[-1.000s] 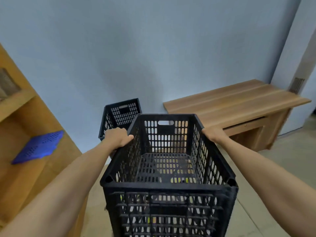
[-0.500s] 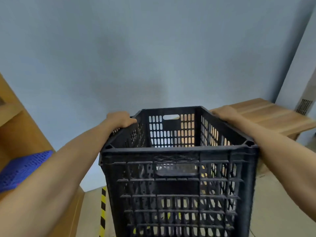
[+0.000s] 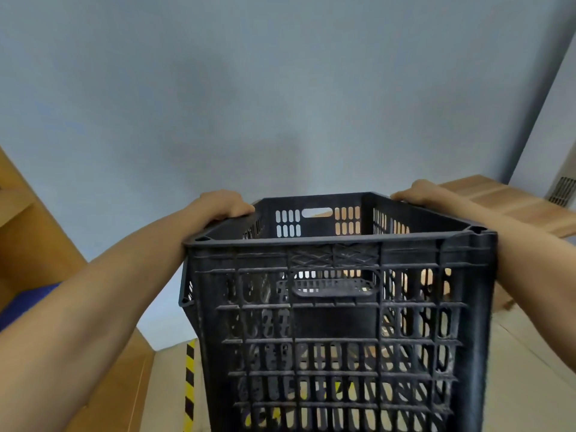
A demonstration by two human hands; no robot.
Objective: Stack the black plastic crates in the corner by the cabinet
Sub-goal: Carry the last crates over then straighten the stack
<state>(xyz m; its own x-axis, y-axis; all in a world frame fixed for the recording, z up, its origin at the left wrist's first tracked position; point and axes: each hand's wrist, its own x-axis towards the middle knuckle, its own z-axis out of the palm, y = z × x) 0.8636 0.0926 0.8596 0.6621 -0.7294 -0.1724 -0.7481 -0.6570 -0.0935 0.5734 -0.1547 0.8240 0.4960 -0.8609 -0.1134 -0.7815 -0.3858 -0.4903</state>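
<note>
A black slatted plastic crate (image 3: 336,322) fills the lower middle of the head view, held level and high in front of me. My left hand (image 3: 223,205) grips its left top rim near the far corner. My right hand (image 3: 416,193) grips the right top rim opposite. A second black crate (image 3: 186,293) shows only as a dark edge behind the held crate's left side; the rest of it is hidden.
The wooden cabinet (image 3: 34,244) stands at the left with a blue perforated panel (image 3: 21,299) on its shelf. A wooden desk (image 3: 511,204) is at the right against the blue-grey wall. Yellow-black tape (image 3: 189,381) runs along the floor.
The crate has risen and come nearer; I now look at its near wall instead of into it. The second crate has passed almost wholly behind it. Both hands keep their grip.
</note>
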